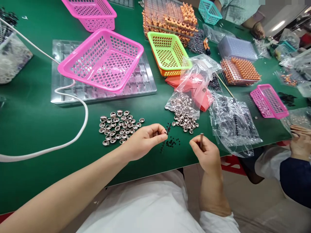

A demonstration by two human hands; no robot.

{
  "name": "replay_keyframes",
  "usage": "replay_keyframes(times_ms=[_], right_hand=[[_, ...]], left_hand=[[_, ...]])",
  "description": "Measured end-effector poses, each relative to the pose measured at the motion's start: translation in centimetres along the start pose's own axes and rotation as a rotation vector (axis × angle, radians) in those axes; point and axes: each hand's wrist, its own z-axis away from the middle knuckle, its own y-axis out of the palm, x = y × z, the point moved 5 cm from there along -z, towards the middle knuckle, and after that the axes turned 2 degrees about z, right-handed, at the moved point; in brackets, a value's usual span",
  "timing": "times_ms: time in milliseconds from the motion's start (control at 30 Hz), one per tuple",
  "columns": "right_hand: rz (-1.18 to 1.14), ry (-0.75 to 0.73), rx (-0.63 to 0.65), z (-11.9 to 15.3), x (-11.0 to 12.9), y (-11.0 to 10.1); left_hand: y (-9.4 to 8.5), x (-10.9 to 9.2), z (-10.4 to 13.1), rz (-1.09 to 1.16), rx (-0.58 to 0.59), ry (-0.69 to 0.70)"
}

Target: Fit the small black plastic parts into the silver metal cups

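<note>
My left hand (142, 142) pinches a thin black toothed plastic strip (168, 127) between thumb and forefinger, over the green table. Below the fingertips, small loose black pieces (173, 142) lie scattered. To the right, my right hand (206, 153) is closed around a thin brownish stick-like tool (201, 138), whose upper end shows above the fingers; its kind is unclear. Shiny round metal caps (118, 128) are spread beside my left wrist. A second heap of smaller metal pieces (187, 121) spills from a clear plastic bag (194, 81) beyond both hands.
A pink basket (102, 61) sits on a clear compartment tray (148, 82), near a white cable (86, 119). Behind are a green basket (167, 51) and trays of orange parts (240, 71). Bagged black parts (233, 123) lie right. A co-worker's hand (301, 140) is at the right edge.
</note>
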Motion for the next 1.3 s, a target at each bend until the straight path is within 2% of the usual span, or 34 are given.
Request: replay_keyframes(times_ms=[167, 367, 600, 1033, 1300], right_hand=[[0.240, -0.042, 0.138, 0.1, -0.7, 1.4], [0.315, -0.004, 0.186, -0.5, -1.0, 2.1], [0.276, 0.082, 0.175, -1.0, -1.2, 2.0], [0.300, 0.075, 0.203, -0.7, -0.8, 1.7], [0.253, 0.078, 0.137, -0.5, -0.9, 1.2]], left_hand=[[0.1, 0.7, -0.2, -0.041, 0.008, -0.022], [-0.1, 1.1, -0.5, -0.046, 0.008, -0.065], [-0.4, 1.4, -0.7, -0.053, -0.010, -0.087], [-0.2, 1.4, -0.7, -0.023, -0.009, -0.096], [-0.2, 1.7, -0.8, -0.025, 0.004, -0.081]])
